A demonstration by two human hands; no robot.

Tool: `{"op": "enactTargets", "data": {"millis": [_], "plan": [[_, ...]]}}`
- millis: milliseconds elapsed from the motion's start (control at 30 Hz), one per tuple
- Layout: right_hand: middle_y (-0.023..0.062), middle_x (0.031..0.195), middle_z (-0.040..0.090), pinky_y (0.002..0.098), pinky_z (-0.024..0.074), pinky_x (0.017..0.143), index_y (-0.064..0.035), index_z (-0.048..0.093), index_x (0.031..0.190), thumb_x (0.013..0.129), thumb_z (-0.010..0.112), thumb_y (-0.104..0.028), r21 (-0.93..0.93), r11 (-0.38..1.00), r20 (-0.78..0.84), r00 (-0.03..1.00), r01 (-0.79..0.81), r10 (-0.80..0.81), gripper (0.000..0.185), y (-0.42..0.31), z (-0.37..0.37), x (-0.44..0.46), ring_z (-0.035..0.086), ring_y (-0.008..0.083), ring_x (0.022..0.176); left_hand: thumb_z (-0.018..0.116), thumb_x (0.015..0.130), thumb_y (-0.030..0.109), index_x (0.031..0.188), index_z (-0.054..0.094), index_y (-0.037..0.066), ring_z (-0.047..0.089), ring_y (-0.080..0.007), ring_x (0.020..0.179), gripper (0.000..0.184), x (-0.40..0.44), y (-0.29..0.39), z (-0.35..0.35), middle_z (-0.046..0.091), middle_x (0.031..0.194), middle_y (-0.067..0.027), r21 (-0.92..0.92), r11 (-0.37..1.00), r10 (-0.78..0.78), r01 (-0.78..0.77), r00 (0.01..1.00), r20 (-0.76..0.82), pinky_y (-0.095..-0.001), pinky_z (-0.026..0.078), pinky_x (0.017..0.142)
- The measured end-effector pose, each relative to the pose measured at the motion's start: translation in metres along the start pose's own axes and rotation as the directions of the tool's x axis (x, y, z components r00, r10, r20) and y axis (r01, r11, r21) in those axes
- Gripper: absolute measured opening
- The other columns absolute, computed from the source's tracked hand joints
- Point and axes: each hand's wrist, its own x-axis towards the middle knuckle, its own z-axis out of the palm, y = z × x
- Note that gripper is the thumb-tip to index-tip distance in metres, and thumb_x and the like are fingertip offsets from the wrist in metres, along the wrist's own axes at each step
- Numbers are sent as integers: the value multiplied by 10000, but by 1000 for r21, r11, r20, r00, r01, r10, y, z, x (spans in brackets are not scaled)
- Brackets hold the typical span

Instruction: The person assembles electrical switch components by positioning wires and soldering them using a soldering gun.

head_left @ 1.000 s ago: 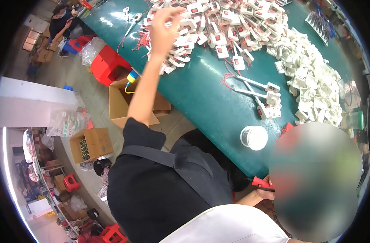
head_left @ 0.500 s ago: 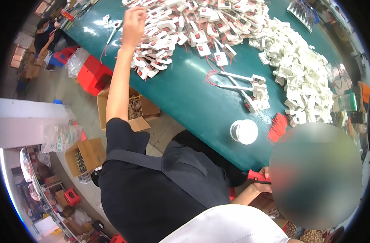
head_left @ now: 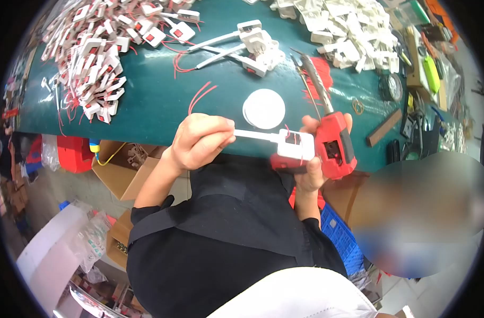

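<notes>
Switch box [head_left: 301, 150] between both hands [head_left: 199, 143], stem [head_left: 255, 135] in the left

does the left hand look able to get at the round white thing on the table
Probably yes: the left hand is near the round white thing, with bare table between them. But it grips the white stem, so it would likely have to let go first.

A long, dark-green, smooth-topped counter [head_left: 159, 114] crosses the room. Pale grey tiled floor [head_left: 403, 297] shows at lower right, near a blue slatted plastic crate [head_left: 341, 238]; a smooth white wall section [head_left: 46, 259] stands at lower left.
</notes>
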Motion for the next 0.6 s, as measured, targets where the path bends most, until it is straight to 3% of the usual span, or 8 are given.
{"op": "enactTargets", "data": {"millis": [67,200,267,333,400,600], "plan": [[226,1126,562,359,477,822,-101,107,1455,705,770,-199,-7,1000,-40,999,-28,28,1006,-4,2,-2,570,210,912,720,743,31,951,613,20,601,-216,797,235,-1,4,5,599,993,-117,17,995,-102,102,995,22,-317,478,697],[190,1064,554,368,479,823,-93,48,1447,734,730,-155,-97,992,78,994,85,-77,989,1,-5,-7,558,236,964,727,725,93,974,649,43,600,-223,852,266,24,16,4,633,1016,-96,78,972,-234,224,955,180,-338,427,789],[185,1069,535,375,479,822,-118,0,1447,756,705,-117,-172,965,215,964,197,-158,988,5,-8,-7,549,238,973,723,721,81,965,651,41,603,-221,847,258,34,24,10,639,996,-91,34,969,-247,245,950,191,-335,431,772],[183,1073,531,378,478,823,-128,-1,1447,757,702,-106,-163,968,245,958,193,-150,985,6,-8,-10,549,236,970,719,717,70,957,654,38,606,-220,842,250,37,28,19,644,977,-86,-8,964,-259,266,945,200,-331,434,756],[180,1085,518,386,476,827,-142,-1,1446,758,693,-68,-147,969,277,949,197,-151,980,6,-6,-15,551,238,967,701,736,52,928,653,39,610,-212,813,199,34,26,28,654,922,-75,-263,895,-318,361,929,191,-320,438,742],[184,1069,535,379,476,827,-140,10,1444,749,704,-58,-160,954,351,918,252,-184,986,6,-7,-15,564,246,943,681,743,45,851,631,63,580,-191,725,121,32,34,42,635,839,-40,-173,897,-403,407,913,61,-303,413,659]]}}
